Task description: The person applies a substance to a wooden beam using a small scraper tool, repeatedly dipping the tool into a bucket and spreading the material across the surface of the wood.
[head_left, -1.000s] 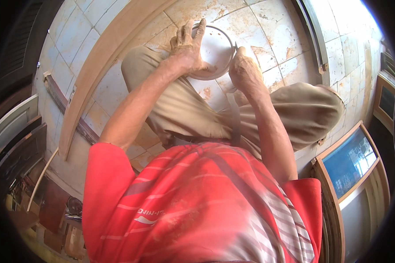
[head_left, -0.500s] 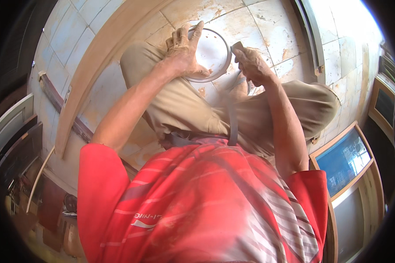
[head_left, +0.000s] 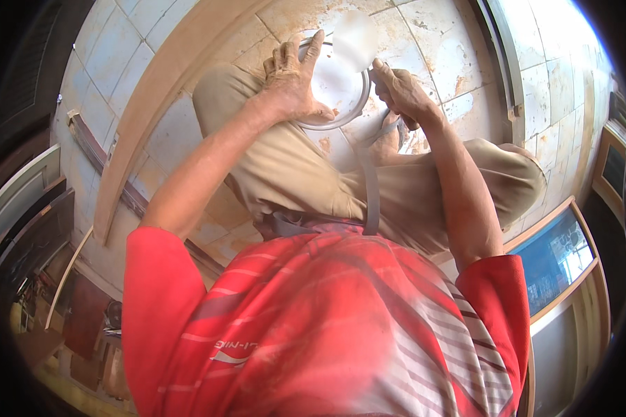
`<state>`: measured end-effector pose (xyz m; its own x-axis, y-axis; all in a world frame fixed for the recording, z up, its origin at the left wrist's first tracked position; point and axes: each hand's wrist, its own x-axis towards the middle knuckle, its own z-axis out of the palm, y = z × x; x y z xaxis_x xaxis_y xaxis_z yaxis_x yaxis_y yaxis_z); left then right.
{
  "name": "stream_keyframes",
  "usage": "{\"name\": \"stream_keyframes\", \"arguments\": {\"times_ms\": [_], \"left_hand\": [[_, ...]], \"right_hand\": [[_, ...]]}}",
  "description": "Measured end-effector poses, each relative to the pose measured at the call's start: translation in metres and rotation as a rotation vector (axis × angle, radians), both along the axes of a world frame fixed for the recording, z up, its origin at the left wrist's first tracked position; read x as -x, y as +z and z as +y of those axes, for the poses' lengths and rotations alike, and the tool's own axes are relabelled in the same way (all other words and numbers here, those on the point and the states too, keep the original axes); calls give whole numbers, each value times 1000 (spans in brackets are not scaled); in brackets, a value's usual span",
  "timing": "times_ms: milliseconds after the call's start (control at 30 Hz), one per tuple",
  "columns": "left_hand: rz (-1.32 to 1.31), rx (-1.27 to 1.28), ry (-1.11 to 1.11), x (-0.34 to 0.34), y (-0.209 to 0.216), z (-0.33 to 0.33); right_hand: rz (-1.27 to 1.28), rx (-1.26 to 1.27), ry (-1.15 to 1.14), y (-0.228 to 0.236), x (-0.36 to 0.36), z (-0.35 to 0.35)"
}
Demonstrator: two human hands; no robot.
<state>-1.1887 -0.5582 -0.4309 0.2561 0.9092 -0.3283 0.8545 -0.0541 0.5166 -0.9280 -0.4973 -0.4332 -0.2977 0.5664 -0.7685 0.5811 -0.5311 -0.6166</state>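
Observation:
A thin grey ring (head_left: 362, 104) lies on the tiled floor between my bent legs, with a pale surface inside it. My left hand (head_left: 289, 80) grips its left side, fingers spread over the upper rim and thumb at the lower one. Right of the ring, my right hand (head_left: 405, 92) is closed with the thumb pointing up. A small dark flat piece shows only as an edge beside that thumb; most of it is hidden. A whitish blurred patch (head_left: 355, 42) covers the ring's upper right part.
A curved-looking wooden beam (head_left: 135, 139) runs along the left; a dark rail (head_left: 502, 69) stands to the right. My foot (head_left: 386, 142) rests just below my right hand. Wooden frames with a blue pane (head_left: 549, 267) lean at right. Panels (head_left: 24, 201) stand at far left.
My right hand has turned, its thumb now pointing up and the flat piece less visible. The whitish patch has appeared over the ring's upper right. My left hand stays on the ring.

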Motion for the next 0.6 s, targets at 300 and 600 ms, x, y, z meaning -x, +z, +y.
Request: {"name": "stream_keyframes", "arguments": {"times_ms": [300,600], "left_hand": [[2,39,4,1,4,1],[3,14,16,0,5,-2]], "right_hand": [[-126,186,64,8,10,6],[22,-230,12,-23,6,-9]]}}
